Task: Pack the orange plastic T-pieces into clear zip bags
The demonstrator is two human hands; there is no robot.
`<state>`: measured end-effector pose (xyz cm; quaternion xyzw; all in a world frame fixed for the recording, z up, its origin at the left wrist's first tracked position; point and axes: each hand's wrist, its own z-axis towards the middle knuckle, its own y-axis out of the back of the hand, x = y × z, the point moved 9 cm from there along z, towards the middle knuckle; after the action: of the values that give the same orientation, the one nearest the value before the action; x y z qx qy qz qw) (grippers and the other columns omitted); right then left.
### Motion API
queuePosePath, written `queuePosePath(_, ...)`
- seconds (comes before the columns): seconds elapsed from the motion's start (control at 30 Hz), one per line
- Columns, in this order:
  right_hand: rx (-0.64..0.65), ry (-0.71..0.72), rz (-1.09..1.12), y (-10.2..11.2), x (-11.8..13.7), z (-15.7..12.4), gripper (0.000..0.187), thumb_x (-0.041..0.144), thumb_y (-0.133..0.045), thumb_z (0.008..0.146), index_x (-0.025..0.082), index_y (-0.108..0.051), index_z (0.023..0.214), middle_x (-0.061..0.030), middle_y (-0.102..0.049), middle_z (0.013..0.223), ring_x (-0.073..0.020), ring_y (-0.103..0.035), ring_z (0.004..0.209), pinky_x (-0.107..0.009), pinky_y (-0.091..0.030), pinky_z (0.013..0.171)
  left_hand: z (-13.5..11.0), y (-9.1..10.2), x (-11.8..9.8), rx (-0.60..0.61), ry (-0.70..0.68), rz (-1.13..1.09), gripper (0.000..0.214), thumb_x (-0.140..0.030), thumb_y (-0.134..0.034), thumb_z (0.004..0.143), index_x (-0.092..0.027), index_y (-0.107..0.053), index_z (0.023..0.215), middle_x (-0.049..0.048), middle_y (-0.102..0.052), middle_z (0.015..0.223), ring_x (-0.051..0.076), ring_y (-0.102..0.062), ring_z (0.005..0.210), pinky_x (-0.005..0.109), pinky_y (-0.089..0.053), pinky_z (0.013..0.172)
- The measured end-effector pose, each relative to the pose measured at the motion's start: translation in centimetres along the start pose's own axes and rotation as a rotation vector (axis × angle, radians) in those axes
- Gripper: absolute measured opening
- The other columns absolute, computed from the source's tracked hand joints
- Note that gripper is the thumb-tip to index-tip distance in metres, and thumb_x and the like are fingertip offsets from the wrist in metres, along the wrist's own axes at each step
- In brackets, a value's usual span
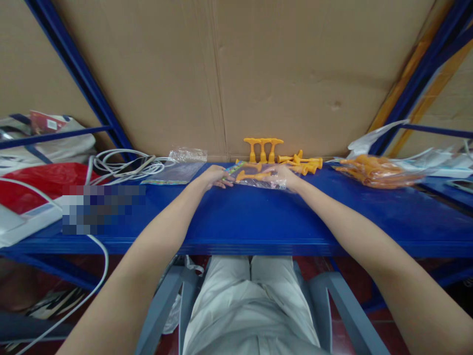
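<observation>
My left hand [216,176] is closed on the left end of a clear plastic bag [258,183], beside its green printed strip [234,168]. Inside or under the clear film lies a yellow plastic toy hammer [254,175], its head toward my left hand. My right hand [284,175] is at the bag's right end, fingers bent around the hammer's handle end and partly veiled by shiny film. Just behind the bag, several yellow toy hammers [263,148] stand upright in a row against the cardboard. More loose yellow hammers [305,162] lie to the right of my right hand.
On the blue table [258,222], a flat clear bag [177,167] and coiled white cable [129,162] lie left. A bag of orange-yellow pieces [377,170] sits right. Blue posts flank the cardboard wall [277,74]. A red bag [48,182] is far left.
</observation>
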<state>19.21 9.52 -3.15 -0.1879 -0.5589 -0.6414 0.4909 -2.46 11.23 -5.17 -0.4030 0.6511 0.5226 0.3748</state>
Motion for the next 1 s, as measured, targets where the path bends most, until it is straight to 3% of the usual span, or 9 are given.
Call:
queuePosePath(0.13,-0.001,-0.030,0.072,-0.8,-0.8,0.2,0.021,0.027,-0.075,0.075,0.012,-0.074,0.089,-0.0059,-0.067,0.072,-0.0248,-0.065,0.084,-0.032,-0.052,0.074,0.5,-0.2,0.6,0.059,0.020,-0.055,0.013,-0.005,-0.068,0.076,-0.011,-0.065,0.087,0.0086,-0.074,0.074,0.017,-0.073,0.068,0.017,-0.052,0.053)
queuePosePath(0.27,0.073,-0.103,0.195,-1.8,-1.3,-0.1,0.034,0.020,-0.074,0.072,0.013,-0.072,0.105,-0.0056,-0.070,0.083,-0.0190,-0.065,0.082,-0.032,-0.054,0.079,0.7,0.1,1.1,0.079,0.054,-0.107,0.009,-0.007,-0.062,0.084,-0.009,-0.067,0.091,0.0083,-0.073,0.069,0.016,-0.072,0.065,0.018,-0.053,0.053)
queuePosePath(0.5,0.235,-0.155,0.321,-3.1,-0.8,-0.9,0.034,0.009,-0.073,0.069,0.017,-0.071,0.103,-0.0023,-0.072,0.090,-0.0122,-0.065,0.080,-0.027,-0.055,0.083,1.0,-0.3,1.1,0.113,0.063,-0.162,0.013,-0.016,-0.068,0.085,-0.010,-0.072,0.095,0.0043,-0.070,0.061,0.013,-0.065,0.052,0.021,-0.055,0.055)
queuePosePath(0.7,0.239,-0.215,0.379,-3.4,-0.3,-1.3,0.033,0.004,-0.069,0.072,0.018,-0.072,0.101,-0.0009,-0.072,0.089,-0.0108,-0.066,0.081,-0.026,-0.055,0.084,0.6,-0.6,0.9,0.078,0.026,-0.124,0.019,-0.025,-0.079,0.076,-0.013,-0.068,0.067,0.0022,-0.067,0.057,0.011,-0.061,0.049,0.022,-0.052,0.054)
queuePosePath(0.83,0.253,-0.234,0.411,-3.4,0.0,-1.4,0.035,0.002,-0.069,0.073,0.017,-0.072,0.104,-0.0009,-0.073,0.090,-0.0100,-0.066,0.082,-0.024,-0.054,0.085,0.3,-0.5,0.6,-0.017,0.006,-0.159,0.013,-0.014,-0.073,0.077,-0.012,-0.065,0.067,0.0014,-0.067,0.056,0.011,-0.060,0.049,0.022,-0.052,0.056)
queuePosePath(1.0,0.271,-0.262,0.447,-3.5,0.0,-1.5,0.031,0.004,-0.067,0.077,0.017,-0.072,0.105,-0.0018,-0.074,0.091,-0.0099,-0.068,0.081,-0.024,-0.055,0.084,0.3,-0.6,0.4,-0.078,0.016,-0.156,0.010,-0.009,-0.064,0.080,-0.013,-0.062,0.071,-0.0002,-0.058,0.045,0.012,-0.053,0.040,0.023,-0.049,0.047)
